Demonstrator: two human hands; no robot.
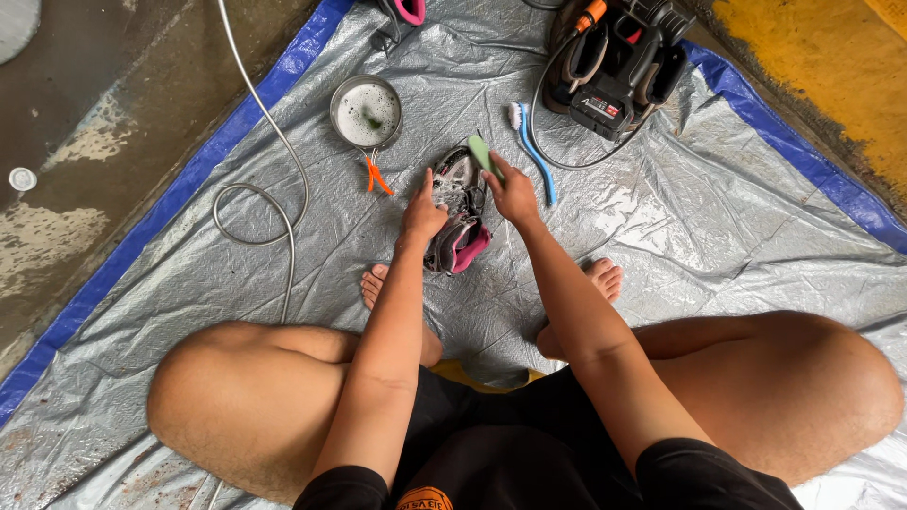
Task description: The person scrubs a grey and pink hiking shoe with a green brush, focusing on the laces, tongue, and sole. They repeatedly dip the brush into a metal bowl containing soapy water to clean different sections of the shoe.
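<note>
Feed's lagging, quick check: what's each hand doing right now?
Left hand: resting on the shoe, steadying it; grip unclear.
Right hand: closed on the green brush.
</note>
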